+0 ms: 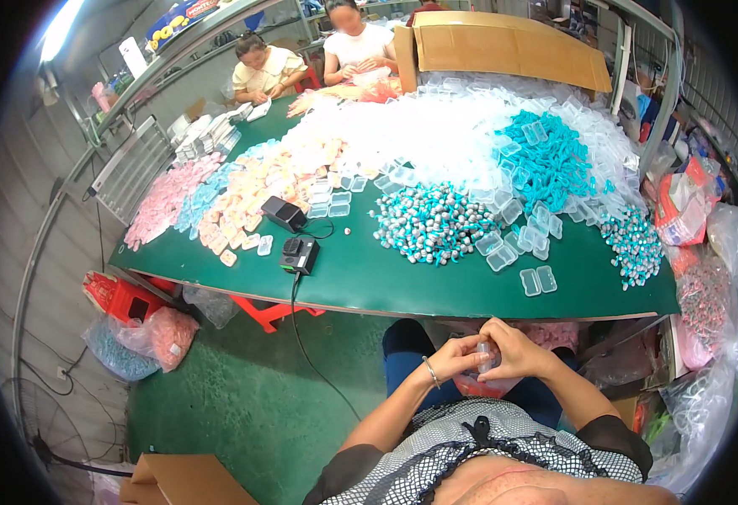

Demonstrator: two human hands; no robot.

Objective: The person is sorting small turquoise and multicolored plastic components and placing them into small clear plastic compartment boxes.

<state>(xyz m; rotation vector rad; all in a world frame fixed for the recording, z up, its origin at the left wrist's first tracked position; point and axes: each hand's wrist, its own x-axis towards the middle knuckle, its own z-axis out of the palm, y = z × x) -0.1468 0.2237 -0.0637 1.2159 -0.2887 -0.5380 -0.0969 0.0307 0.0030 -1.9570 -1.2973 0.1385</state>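
Note:
Over my lap, just short of the table edge, both hands close round a small clear plastic case (488, 357). My left hand (455, 358), with a bangle at its wrist, grips it from the left. The fingers of my right hand (514, 348) curl over its other side and cover much of it. What the case contains cannot be made out. Nearest on the table lies an open clear case (538, 281). Beyond it are a heap of small silver-and-teal pieces (432, 223), a smaller heap of the same (631, 244), and loose clear cases (500, 251).
The green table (369, 284) also carries teal pieces (554, 164), a wide heap of clear cases (386, 126), peach pieces (251, 189), pink pieces (167, 202) and two black devices (300, 254) with a cable. Two people sit across it. Filled bags (172, 338) stand on the floor.

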